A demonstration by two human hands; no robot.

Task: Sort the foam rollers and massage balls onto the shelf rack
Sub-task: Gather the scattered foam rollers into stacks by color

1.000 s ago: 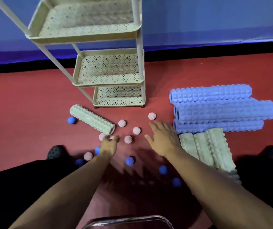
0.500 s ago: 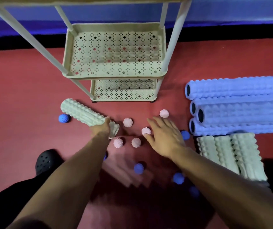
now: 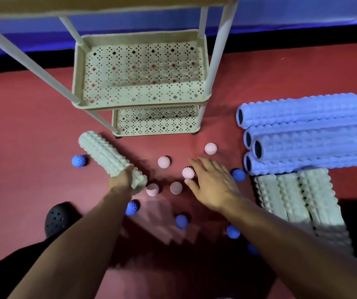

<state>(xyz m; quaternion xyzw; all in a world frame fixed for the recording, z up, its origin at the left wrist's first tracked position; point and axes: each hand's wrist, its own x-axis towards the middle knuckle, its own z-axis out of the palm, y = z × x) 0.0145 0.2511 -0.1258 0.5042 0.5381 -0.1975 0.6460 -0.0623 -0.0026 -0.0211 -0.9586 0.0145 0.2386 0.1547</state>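
My left hand (image 3: 121, 179) grips the near end of a short pale green foam roller (image 3: 103, 151) lying on the red floor. My right hand (image 3: 211, 182) hovers open over a pink spiky ball (image 3: 188, 172), thumb beside it. More pink balls (image 3: 164, 162) and blue spiky balls (image 3: 79, 160) lie scattered around. A cream shelf rack (image 3: 140, 98) with perforated trays stands just beyond. Several long blue rollers (image 3: 302, 108) are stacked at the right, with three pale green rollers (image 3: 298, 197) in front of them.
A black perforated shoe (image 3: 59, 217) sits at the lower left by my leg. The rack's slanted white posts (image 3: 43, 72) cross the upper left. A dark baseboard and blue wall run along the back.
My left hand moved from the pink balls to the green roller and closed on its end. My view came closer to the rack. The right hand stayed spread over the balls.
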